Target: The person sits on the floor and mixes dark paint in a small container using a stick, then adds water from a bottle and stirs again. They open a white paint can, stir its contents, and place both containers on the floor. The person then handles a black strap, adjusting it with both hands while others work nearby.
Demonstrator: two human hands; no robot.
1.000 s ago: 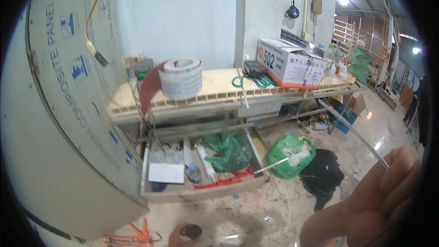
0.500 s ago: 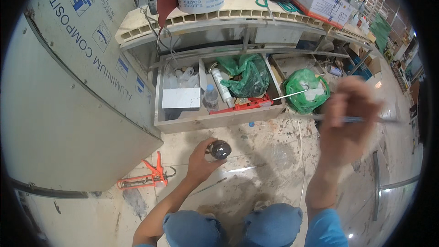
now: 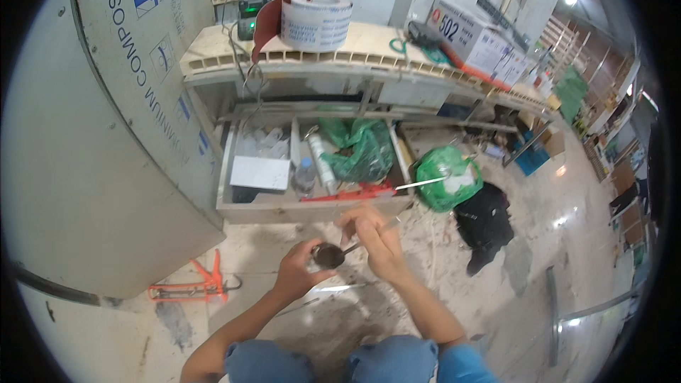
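Observation:
My left hand (image 3: pixel 293 269) is closed around a small round object with a dark face (image 3: pixel 328 256); its exact kind is unclear. Close on its right, my right hand (image 3: pixel 381 247) grips a thin rod-like tool (image 3: pixel 351 248). The tool's dark end points at the round object's right edge, though I cannot tell whether they touch. A pale end sticks out past my right fingers. Both hands are above the floor, in front of a wide drawer (image 3: pixel 312 211).
The drawer holds a green plastic bag (image 3: pixel 362 152), a bottle (image 3: pixel 305 177), a white tube (image 3: pixel 323 165) and a red caulking gun (image 3: pixel 347 193). An orange caulking gun (image 3: pixel 191 288) lies left on the floor. Right are a stuffed green bag (image 3: pixel 447 177) and black cloth (image 3: pixel 485 223). A sandpaper roll (image 3: pixel 317 25) stands on the bench.
My right hand has swung from the far right in to the round object, bringing the thin tool along. My left hand keeps hold of the round object. The view has shifted.

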